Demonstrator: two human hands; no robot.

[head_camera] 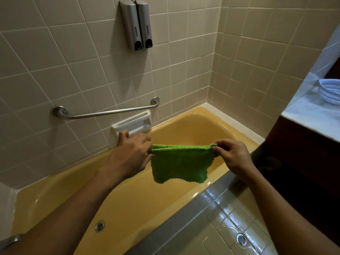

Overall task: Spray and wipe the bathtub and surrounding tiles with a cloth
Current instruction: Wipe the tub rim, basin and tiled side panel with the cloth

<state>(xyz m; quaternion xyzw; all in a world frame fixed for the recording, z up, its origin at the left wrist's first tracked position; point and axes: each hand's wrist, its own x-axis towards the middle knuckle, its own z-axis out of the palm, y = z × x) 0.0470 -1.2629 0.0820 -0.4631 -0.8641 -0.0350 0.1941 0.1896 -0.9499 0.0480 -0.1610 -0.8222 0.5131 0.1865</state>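
A green cloth (179,163), folded double along its top edge, hangs stretched between my two hands above the yellow bathtub (139,196). My left hand (129,153) pinches its left top corner. My right hand (232,156) pinches the right top corner with thumb and fingertips. Beige wall tiles (77,57) rise behind the tub and on its right end. No spray bottle is in view.
A steel grab bar (104,112) and a white soap dish (131,124) are fixed to the wall behind my left hand. Two grey dispensers (136,24) hang higher up. The tub drain (99,226) is lower left; a wet tiled floor with a drain (241,239) lies lower right. A white basket (330,91) sits on a counter.
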